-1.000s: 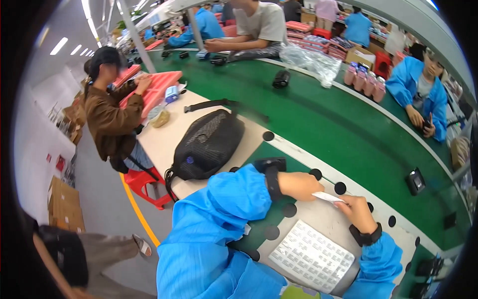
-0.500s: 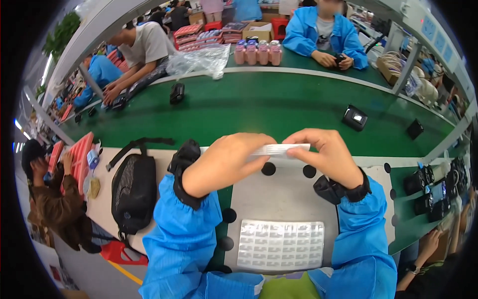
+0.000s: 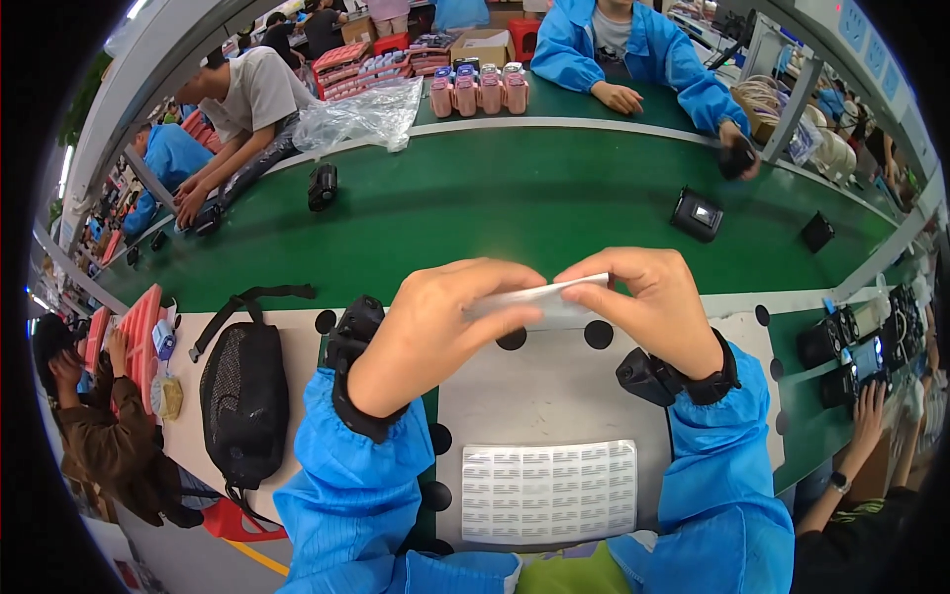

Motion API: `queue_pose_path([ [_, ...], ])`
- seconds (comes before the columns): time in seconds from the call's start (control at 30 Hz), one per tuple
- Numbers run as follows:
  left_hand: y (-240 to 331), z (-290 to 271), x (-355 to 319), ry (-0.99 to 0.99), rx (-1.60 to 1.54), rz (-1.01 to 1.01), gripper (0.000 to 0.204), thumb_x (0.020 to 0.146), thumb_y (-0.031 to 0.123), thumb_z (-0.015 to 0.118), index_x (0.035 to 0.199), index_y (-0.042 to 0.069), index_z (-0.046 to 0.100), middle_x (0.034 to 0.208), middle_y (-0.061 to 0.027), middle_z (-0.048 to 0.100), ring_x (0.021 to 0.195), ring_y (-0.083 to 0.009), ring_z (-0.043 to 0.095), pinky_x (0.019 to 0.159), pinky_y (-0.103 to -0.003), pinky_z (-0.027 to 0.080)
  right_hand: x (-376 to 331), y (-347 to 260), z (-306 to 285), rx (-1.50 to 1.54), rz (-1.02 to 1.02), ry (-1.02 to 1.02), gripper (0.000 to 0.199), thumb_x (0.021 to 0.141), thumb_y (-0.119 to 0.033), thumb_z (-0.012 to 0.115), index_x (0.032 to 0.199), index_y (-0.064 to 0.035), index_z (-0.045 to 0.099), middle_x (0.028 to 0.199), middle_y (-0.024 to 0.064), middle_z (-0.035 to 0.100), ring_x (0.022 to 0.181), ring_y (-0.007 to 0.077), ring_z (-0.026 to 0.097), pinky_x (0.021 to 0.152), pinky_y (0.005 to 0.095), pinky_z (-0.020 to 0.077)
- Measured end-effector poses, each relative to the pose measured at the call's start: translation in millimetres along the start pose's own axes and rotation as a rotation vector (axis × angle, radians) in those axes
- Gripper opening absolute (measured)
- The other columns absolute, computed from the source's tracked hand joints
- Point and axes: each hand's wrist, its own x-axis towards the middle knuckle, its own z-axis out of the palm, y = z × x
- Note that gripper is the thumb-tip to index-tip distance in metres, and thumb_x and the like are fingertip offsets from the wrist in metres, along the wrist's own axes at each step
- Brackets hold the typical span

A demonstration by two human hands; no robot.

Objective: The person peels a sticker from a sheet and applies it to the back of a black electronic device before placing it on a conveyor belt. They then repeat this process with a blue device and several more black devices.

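Observation:
A thin, white, folded piece of paper (image 3: pixel 539 297) spans the gap between my two hands above the far part of a light grey board. My left hand (image 3: pixel 430 322) pinches its left end between thumb and fingers. At the other end, my right hand (image 3: pixel 653 297) grips the paper with thumb and forefinger. Both wrists carry black strapped-on devices over blue sleeves. Below my hands, near the board's front edge, lies a white sheet of printed labels (image 3: pixel 549 492) in rows. The board (image 3: pixel 544 396) has black round spots along its edges.
A black bag (image 3: pixel 245 401) lies to the left. On the green bench (image 3: pixel 475 218) sit several black devices, one with a small screen (image 3: pixel 698 214). Pink bottle-like items (image 3: pixel 480 91) and clear plastic wrap (image 3: pixel 361 114) lie beyond. Co-workers sit across and at both sides.
The paper has tilted, and its printed side no longer shows; both hands still hold it. The view has shifted slightly. Across the bench, a co-worker's hand has moved a black object to the right.

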Motion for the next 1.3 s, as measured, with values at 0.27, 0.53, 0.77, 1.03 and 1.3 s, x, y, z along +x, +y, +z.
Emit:
queue_pose_path([
  [0.27, 2.3, -0.9, -2.9, 0.041, -0.022, -0.006, 0.014, 0.08, 0.011, 0.062, 0.086, -0.001, 0.063, 0.072, -0.0077, 0.061, 0.061, -0.0122, 0.056, 0.054, -0.022, 0.044, -1.8, 1.8, 5.9, 0.087, 0.013, 0.031, 0.011, 0.079, -0.006, 0.063, 0.085, 0.002, 0.065, 0.073, 0.0055, 0.064, 0.067, 0.0082, 0.057, 0.059, 0.0206, 0.045],
  [0.53, 6.8, -3.5, -4.2, 0.033, -0.052, -0.056, 0.015, 0.08, 0.011, 0.062, 0.086, -0.003, 0.062, 0.071, -0.0076, 0.061, 0.062, -0.0107, 0.056, 0.055, -0.022, 0.044, -2.6, 0.9, 4.5, 0.155, -0.033, 0.03, 0.009, 0.079, -0.004, 0.061, 0.085, 0.0025, 0.065, 0.078, 0.0061, 0.063, 0.071, 0.009, 0.057, 0.061, 0.0218, 0.0461],
  [0.77, 0.1, -2.6, -4.9, 0.029, -0.033, -0.084, 0.016, 0.08, 0.012, 0.062, 0.086, -0.003, 0.062, 0.07, -0.0075, 0.061, 0.062, -0.0099, 0.055, 0.055, -0.022, 0.043, -2.8, 7.5, 2.9, 0.14, -0.125, 0.184, 0.012, 0.074, 0.002, 0.064, 0.086, 0.0017, 0.064, 0.086, 0.0097, 0.062, 0.075, 0.0131, 0.059, 0.064, 0.0235, 0.0471],
  [1.03, -8.8, -4.7, -2.9, 0.04, -0.152, -0.155, 0.017, 0.081, 0.012, 0.061, 0.086, -0.004, 0.061, 0.072, -0.0089, 0.061, 0.063, -0.012, 0.055, 0.058, -0.024, 0.044, -1.3, 7.2, 0.2, -0.618, -0.691, 0.333, 0.018, 0.069, 0.003, 0.066, 0.087, -0.0001, 0.063, 0.097, 0.0098, 0.06, 0.09, 0.0217, 0.057, 0.07, 0.0282, 0.0467],
  [1.3, -8.6, 9.7, 0.2, 0.068, -0.113, -0.007, 0.017, 0.08, 0.013, 0.061, 0.085, -0.003, 0.062, 0.072, -0.0127, 0.062, 0.06, -0.0208, 0.058, 0.056, -0.029, 0.044, 3.3, 3.9, 21.7, 0.247, -0.289, 0.233, 0.05, 0.07, 0.006, 0.063, 0.117, -0.0029, 0.048, 0.097, 0.011, 0.06, 0.093, 0.0193, 0.056, 0.072, 0.0274, 0.0464],
])
